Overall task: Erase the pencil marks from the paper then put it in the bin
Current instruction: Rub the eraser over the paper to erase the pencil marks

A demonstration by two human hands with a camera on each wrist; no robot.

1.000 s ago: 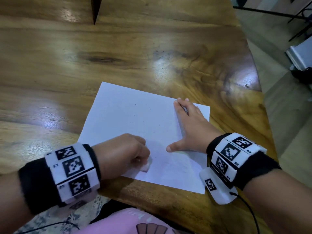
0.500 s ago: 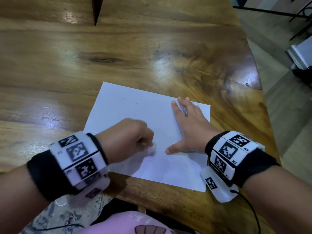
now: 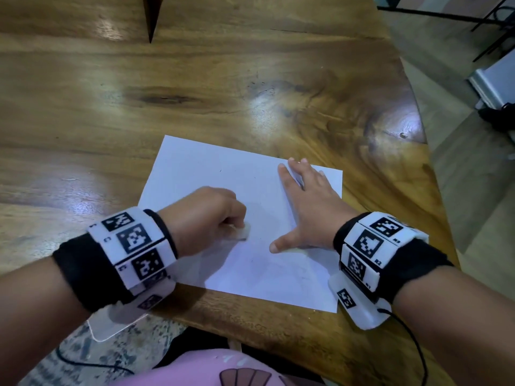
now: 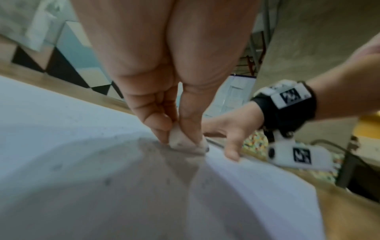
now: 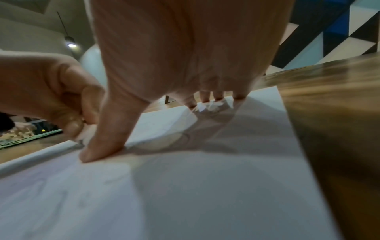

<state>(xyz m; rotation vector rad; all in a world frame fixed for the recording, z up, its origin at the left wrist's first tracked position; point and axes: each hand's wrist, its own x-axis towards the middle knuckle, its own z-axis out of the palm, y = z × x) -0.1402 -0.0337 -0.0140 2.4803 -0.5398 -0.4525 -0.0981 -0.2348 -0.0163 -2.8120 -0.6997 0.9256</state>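
Observation:
A white sheet of paper (image 3: 211, 174) lies on the wooden table (image 3: 250, 65) near its front edge. My left hand (image 3: 220, 218) pinches a small white eraser (image 3: 244, 233) and presses it on the paper's middle; in the left wrist view the eraser (image 4: 180, 142) sits between thumb and fingers on the sheet (image 4: 61, 121). My right hand (image 3: 303, 201) lies flat with spread fingers on the paper's right part, thumb out toward the eraser. The right wrist view shows the thumb (image 5: 107, 142) down on the paper (image 5: 205, 186). Faint grey marks and crumbs dot the sheet. No bin is in view.
The table's right edge (image 3: 434, 218) curves close beside my right wrist, with tiled floor beyond. A dark triangular gap (image 3: 152, 15) cuts into the table at the far left. My lap in pink cloth (image 3: 195, 369) is below the front edge.
My left hand with the eraser has slid from the paper's near edge up and right toward the middle. The right hand has stayed flat in place.

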